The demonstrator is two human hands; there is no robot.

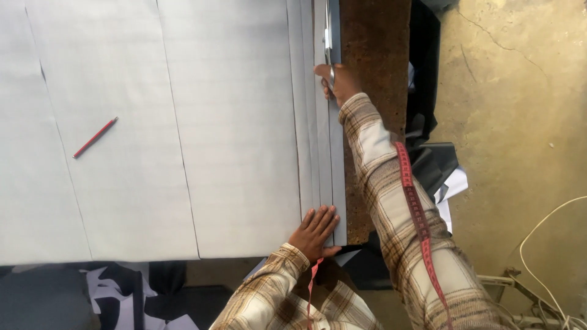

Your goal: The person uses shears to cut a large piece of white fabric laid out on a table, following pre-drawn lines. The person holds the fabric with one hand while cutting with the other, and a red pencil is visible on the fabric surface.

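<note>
Head view, looking down on a work table (373, 36) covered by large sheets of pale grey paper (232, 134), laid side by side with edges overlapping. The sheets reach the table's near edge; a strip of bare brown table surface shows along the right edge.

Right hand (336, 82): arm stretched out along the right edge of the paper, fingers closed around the handles of a pair of scissors (328, 43). The blades point away from the person and lie on the narrow layered strips at the right edge of the paper. How far the blades are parted cannot be told.

Left hand (315, 232): open and flat, fingers spread, palm pressing down on the same layered strips at the near right corner of the paper. It grasps nothing.

A red pencil (95, 137) lies loose on the paper toward the left side of the table, well apart from both hands.

A red measuring tape (416, 208) hangs along the right sleeve, with another end over the chest. Both sleeves are plaid.

Dark fabric (434, 162) and white scraps lie off the table's right edge, over a concrete floor (520, 91). White cable (544, 226) at lower right.
</note>
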